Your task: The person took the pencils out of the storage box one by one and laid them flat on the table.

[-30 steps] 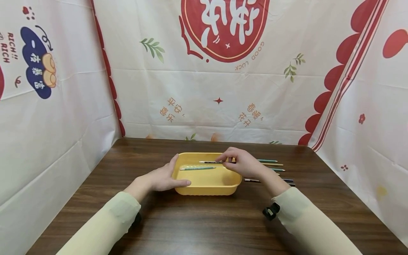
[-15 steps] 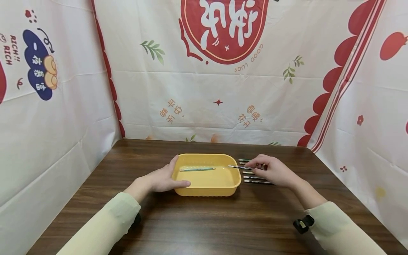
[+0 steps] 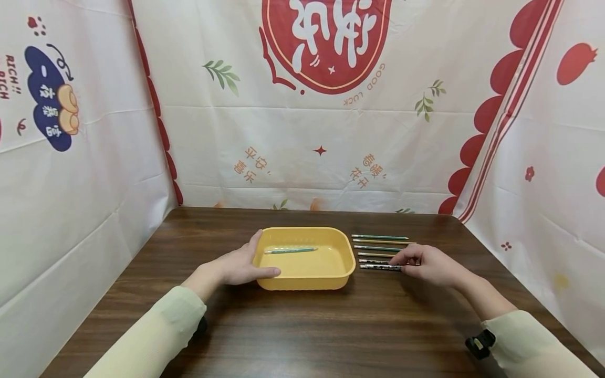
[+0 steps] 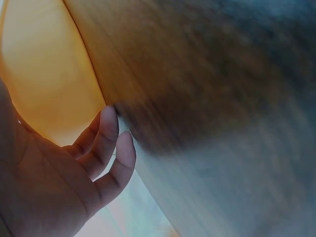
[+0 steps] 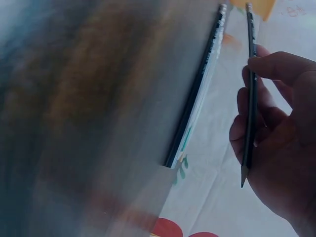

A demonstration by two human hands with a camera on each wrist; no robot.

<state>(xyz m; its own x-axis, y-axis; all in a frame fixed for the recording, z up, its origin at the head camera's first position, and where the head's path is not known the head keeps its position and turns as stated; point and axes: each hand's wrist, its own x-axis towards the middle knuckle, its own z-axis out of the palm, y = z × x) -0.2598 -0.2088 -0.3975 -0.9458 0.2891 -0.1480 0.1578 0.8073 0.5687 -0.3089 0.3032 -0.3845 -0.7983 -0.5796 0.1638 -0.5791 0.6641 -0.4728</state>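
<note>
My left hand [image 3: 241, 263] holds the left end of a yellow plastic tray [image 3: 302, 283], its thumb over the rim. In the left wrist view, curved fingers [image 4: 126, 148] lie along the tray's outer wall [image 4: 54, 59]. One green pencil [image 3: 290, 251] lies inside the tray. To the right of it, my right hand [image 3: 435, 265] pinches a black patterned pencil [image 5: 252, 94] between thumb and fingers, low at the near end of a row of pencils. Another dark pencil [image 5: 195, 94] lies on the table beside it. Part of the held pencil is hidden by the fingers in the head view.
Several pencils, among them a green pencil [image 3: 380, 237] at the far end, lie roughly parallel right of the tray. The dark wooden table [image 3: 302, 331] is bounded by a printed white cloth [image 3: 293, 126] at the back and sides.
My right hand has carried the black pencil out from above the tray, rightward and down to the near end of the row. The left hand stays on the tray.
</note>
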